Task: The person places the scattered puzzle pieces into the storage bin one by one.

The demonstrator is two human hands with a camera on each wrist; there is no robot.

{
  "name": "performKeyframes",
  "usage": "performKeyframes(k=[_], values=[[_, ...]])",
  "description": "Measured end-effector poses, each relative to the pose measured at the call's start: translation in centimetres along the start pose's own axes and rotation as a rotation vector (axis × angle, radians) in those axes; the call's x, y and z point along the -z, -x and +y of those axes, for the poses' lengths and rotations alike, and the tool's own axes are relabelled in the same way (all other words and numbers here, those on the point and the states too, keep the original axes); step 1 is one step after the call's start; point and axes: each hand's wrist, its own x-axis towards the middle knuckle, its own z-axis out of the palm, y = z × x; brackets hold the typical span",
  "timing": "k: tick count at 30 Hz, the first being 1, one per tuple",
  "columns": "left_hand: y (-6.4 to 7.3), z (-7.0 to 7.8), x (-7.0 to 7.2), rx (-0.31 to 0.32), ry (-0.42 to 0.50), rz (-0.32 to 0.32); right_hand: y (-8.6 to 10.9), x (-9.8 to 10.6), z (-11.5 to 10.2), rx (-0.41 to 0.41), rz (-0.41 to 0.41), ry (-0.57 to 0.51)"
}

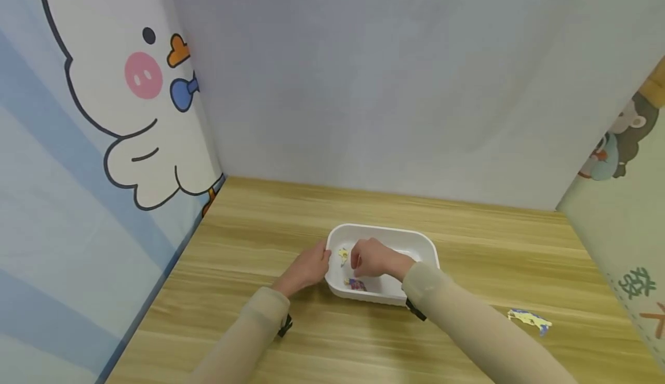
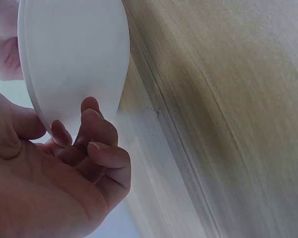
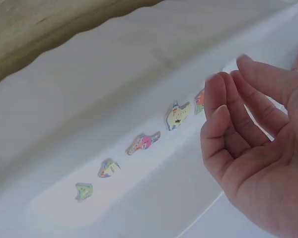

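Note:
A white plastic tray [image 1: 381, 298] stands on the wooden table. At its left end my left hand [image 1: 313, 264] grips the rim, thumb over the edge and fingers against the outer wall [image 2: 79, 54]. My right hand [image 1: 375, 258] is inside the tray, its fingers loosely bent. In the right wrist view the thumb and fingertips [image 3: 216, 82] look slightly apart, and no held thing shows between them. Several small printed cutouts lie in a row: a green one [image 3: 83, 191], a pink one [image 3: 143, 143], a yellow one [image 3: 177, 117], and an orange one [image 3: 199, 101] partly behind the fingers.
A larger yellow and blue cutout [image 1: 530, 318] lies on the wooden table [image 1: 249, 211], right of the tray and beyond my right forearm. A pale curtain [image 1: 363, 84] hangs behind the table. Printed cloths flank it, the left one with a white cartoon bird [image 1: 104, 72].

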Motion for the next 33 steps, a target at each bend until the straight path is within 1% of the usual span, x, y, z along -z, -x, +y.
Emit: performKeyframes(k=[5, 11, 14, 18, 21, 25, 29, 33], values=[[0.1, 0.0, 0.1, 0.009, 0.003, -0.011, 1.0, 0.6, -0.2, 0.042, 0.023, -0.01], [0.1, 0.2, 0.1, 0.02, 0.011, -0.027, 2.5, 1.3, 0.3, 0.043, 0.04, -0.039], [0.2, 0.3, 0.2, 0.022, 0.003, -0.028, 3.7, 1.8, 0.8, 0.04, 0.055, -0.06], [0.2, 0.3, 0.2, 0.009, 0.003, -0.021, 5.9, 2.9, 1.6, 0.054, 0.122, -0.103], [0.2, 0.3, 0.1, 0.013, 0.008, -0.022, 7.8, 3.7, 2.8, 0.078, 0.19, -0.135], [0.1, 0.4, 0.1, 0.027, 0.013, -0.032, 10.5, 5.0, 4.8, 0.069, 0.248, -0.162], [0.1, 0.3, 0.1, 0.028, 0.015, -0.03, 12.9, 5.8, 6.8, 0.01, 0.268, -0.147], [0.1, 0.3, 0.0, 0.029, 0.013, -0.026, 14.8, 5.7, 8.3, -0.026, 0.264, -0.152]])
